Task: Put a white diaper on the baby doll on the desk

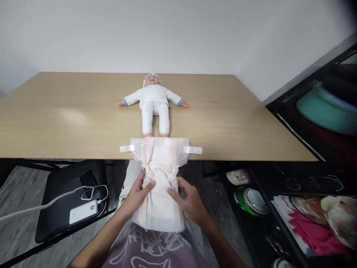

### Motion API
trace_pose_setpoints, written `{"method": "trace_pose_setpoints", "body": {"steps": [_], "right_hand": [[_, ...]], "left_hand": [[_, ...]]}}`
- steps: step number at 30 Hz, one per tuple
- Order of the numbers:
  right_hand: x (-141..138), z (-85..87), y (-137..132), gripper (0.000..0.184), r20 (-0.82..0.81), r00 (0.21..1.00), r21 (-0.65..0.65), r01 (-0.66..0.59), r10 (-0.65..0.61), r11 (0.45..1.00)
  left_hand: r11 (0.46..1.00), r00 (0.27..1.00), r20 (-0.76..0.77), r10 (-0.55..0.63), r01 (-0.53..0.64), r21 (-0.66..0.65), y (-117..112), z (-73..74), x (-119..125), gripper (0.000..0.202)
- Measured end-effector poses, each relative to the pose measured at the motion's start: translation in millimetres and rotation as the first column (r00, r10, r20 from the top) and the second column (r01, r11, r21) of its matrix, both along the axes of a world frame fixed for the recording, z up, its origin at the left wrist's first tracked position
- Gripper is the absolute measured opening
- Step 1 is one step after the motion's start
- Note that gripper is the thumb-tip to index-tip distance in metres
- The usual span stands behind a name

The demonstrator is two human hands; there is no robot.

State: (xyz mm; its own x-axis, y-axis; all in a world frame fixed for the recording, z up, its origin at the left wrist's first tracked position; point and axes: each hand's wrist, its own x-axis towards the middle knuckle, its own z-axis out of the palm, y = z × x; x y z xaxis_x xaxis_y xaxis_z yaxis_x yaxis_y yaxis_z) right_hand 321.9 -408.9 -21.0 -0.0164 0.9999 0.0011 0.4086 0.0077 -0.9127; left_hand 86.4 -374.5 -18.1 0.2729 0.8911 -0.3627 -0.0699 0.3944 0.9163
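An unfolded white diaper (163, 163) is stretched out in front of me, inner side up, its two side tabs spread left and right. Its far end lies over the table's front edge and the near end hangs above my lap. My left hand (141, 190) grips its left side at the middle, thumb on top. On the opposite side my right hand (189, 197) holds it the same way. Just beyond the diaper a baby doll (154, 98) in white clothes and a printed cap lies on its back, arms spread, feet close to the diaper's far edge.
The doll rests on a wooden table (83, 123) against a white wall. At lower left, a black chair (55, 201) carries a white power bank (83, 211) with a cable and a dark phone. Dark shelves at right hold a teal basin (326, 108) and pink cloth (315, 230).
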Motion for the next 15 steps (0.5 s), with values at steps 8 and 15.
{"method": "trace_pose_setpoints", "body": {"steps": [8,15], "right_hand": [[16,-6.7,-7,0.037,0.14,0.966,0.294,0.167,-0.215,0.941],[-20,12.0,46,0.086,0.361,0.932,0.43,-0.141,-0.026,0.892]], "left_hand": [[1.0,1.0,-0.02,-0.01,0.01,0.002,-5,-16.1,-2,0.065],[0.998,1.0,-0.02,-0.02,0.021,0.057,-6,-27.1,1,0.067]]}}
